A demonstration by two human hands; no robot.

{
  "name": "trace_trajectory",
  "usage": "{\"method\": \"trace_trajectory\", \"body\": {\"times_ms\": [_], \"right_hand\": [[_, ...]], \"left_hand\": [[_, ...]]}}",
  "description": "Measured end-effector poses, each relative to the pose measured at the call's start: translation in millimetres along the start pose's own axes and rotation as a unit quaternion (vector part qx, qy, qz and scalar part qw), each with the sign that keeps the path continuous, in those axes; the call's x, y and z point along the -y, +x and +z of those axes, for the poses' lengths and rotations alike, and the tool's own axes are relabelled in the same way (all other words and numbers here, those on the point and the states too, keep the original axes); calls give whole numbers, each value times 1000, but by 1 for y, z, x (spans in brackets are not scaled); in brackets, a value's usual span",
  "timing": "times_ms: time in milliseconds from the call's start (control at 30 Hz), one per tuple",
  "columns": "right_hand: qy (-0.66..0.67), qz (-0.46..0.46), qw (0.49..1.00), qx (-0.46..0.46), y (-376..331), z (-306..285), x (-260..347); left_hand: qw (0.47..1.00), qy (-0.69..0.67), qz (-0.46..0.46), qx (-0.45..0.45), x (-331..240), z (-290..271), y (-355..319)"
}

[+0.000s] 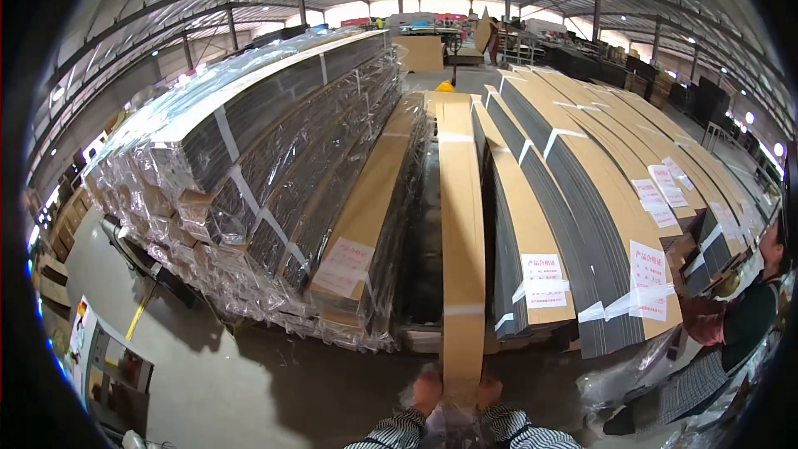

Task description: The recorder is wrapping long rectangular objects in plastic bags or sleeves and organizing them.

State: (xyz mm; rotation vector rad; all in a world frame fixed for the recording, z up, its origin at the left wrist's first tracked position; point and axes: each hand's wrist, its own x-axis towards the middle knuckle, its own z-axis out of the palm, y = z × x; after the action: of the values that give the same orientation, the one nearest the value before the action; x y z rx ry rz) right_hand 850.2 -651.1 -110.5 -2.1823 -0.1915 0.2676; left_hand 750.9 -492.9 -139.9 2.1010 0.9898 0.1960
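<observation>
A long, narrow bundle of brown boards (462,241) lies lengthwise ahead of me, bound with white straps. Its near end sticks out towards my body. At the left edge of that end is my left hand (428,391), and my right hand (489,389) is at the right edge, so the bundle is held between them. Both hands are somewhat blurred, and their fingertips are partly hidden. Clear plastic shows around the near end. To the right lie strapped stacks of brown and dark grey boards (532,241), several with white paper labels (544,278).
A tall plastic-wrapped stack of boards (274,150) stands on the left. A labelled wrapped bundle (366,216) lies beside a dark gap. On the right a person (740,333) leans close to the stacks. Crumpled clear plastic (623,382) lies on the floor.
</observation>
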Motion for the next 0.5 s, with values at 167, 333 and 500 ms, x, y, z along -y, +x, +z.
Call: {"method": "trace_trajectory", "body": {"times_ms": [167, 333, 500], "right_hand": [[-43, -65, 981, 177, -14, 23, -71], [176, -179, 966, 67, -49, -51, 57], [362, -160, 911, 114, -76, -87, 134]], "left_hand": [[985, -77, 117, 102, 33, -24, -37], [986, -57, 158, 12, -43, -106, -87], [951, -266, 157, -13, -69, -156, -106]]}}
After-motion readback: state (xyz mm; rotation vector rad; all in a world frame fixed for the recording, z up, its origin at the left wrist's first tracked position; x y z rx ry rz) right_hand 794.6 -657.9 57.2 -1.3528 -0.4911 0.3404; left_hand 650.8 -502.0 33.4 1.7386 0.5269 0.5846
